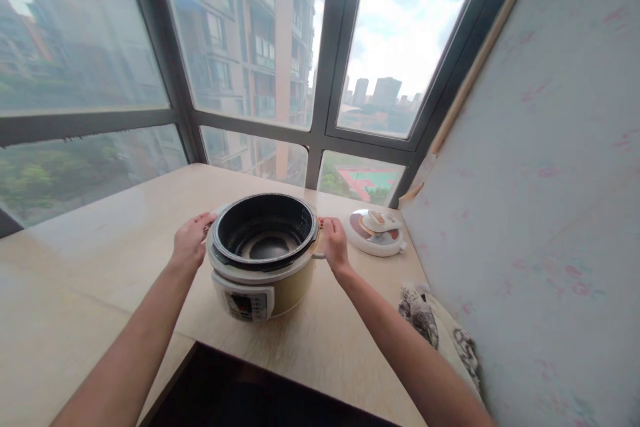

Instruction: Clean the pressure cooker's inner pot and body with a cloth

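An electric pressure cooker (pixel 295 287) stands upright on the pale countertop, its lid off and its control panel (pixel 247 305) facing me. Inside it sits a black inner pot (pixel 267 247), with nothing in it that I can see. On the cooker's left side, my left hand (pixel 191 240) is closed at the upper edge. My right hand (pixel 334 241) is closed at the opposite side, just above a pale side handle (pixel 319 255). Both hands' fingertips are partly hidden, so I cannot tell whether they grip the cooker's rim or the pot's edge.
The white cooker lid (pixel 377 232) lies on the countertop (pixel 125 240) to the right, near the papered wall (pixel 525 213). A patterned cloth (pixel 440 327) is bunched against that wall. Framed windows (pixel 250 33) rise behind the counter. A dark opening (pixel 225 387) lies below its front edge.
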`<state>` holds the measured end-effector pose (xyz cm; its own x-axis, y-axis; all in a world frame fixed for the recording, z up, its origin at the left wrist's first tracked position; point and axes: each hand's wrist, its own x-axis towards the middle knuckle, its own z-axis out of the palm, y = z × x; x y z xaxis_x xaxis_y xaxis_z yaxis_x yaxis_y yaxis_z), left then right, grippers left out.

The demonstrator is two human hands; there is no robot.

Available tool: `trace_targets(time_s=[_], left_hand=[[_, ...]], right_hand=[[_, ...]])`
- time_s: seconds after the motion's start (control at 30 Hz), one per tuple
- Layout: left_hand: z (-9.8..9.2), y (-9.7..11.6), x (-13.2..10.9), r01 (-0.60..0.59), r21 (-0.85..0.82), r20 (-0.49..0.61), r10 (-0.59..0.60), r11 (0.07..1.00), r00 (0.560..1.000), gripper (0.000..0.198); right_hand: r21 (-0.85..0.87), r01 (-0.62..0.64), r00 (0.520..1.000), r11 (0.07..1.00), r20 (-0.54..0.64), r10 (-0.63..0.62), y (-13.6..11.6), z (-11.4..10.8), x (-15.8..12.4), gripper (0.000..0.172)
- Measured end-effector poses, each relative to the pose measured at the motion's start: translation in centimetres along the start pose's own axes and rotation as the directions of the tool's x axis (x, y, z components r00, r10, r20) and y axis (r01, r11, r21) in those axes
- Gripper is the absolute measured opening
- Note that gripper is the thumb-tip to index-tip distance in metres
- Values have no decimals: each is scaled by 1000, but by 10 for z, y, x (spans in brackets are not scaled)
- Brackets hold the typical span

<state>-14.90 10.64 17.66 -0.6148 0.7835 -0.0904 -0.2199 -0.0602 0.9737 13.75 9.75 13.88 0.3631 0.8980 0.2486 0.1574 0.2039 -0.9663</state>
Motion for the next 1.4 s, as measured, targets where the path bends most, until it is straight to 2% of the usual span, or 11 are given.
trace_targets(time_s=[0.13,0.27,0.4,0.53,0.63,0.73,0.83,1.0,1.13,1.27,1.4], left_hand=[[-11,3,-20,-151,41,-37,153,988,988,19],[-10,2,-47,-313,204,217,269,928,939,29],[-5,-4,-55,-362,293,252,294,885,922,27],[-10,-11,-55,-326,154,273,277,933,921,36],[-15,-9,-57,-178,-51,331,184,983,925,46],[-18,-2,-60,-27,-206,388,107,978,916,42],[-19,6,-61,21,-281,413,101,960,905,36],[-16,26,-62,20,-311,399,111,950,910,33],[-8,53,-79,-109,-343,413,254,933,875,44],[0,78,-120,-251,-426,395,428,869,813,64],[12,84,-172,-272,-519,391,508,810,767,79]], right_hand=[[-150,25,983,988,183,3,-13,-19,12,37],[-311,104,939,945,343,10,-30,-19,22,39],[-464,150,912,873,405,59,-41,-5,18,26],[-569,177,926,803,373,61,-44,-1,10,11],[-617,185,938,765,344,51,-45,-2,6,12],[-638,183,946,748,321,42,-47,-2,4,12],[-631,188,953,753,303,16,-52,0,3,11],[-565,222,961,795,264,-81,-73,1,9,13],[-465,273,956,842,225,-186,-103,-3,15,13],[-56,408,911,911,85,-403,-141,-22,0,20],[289,475,879,831,-122,-460,-174,-66,-36,34]])
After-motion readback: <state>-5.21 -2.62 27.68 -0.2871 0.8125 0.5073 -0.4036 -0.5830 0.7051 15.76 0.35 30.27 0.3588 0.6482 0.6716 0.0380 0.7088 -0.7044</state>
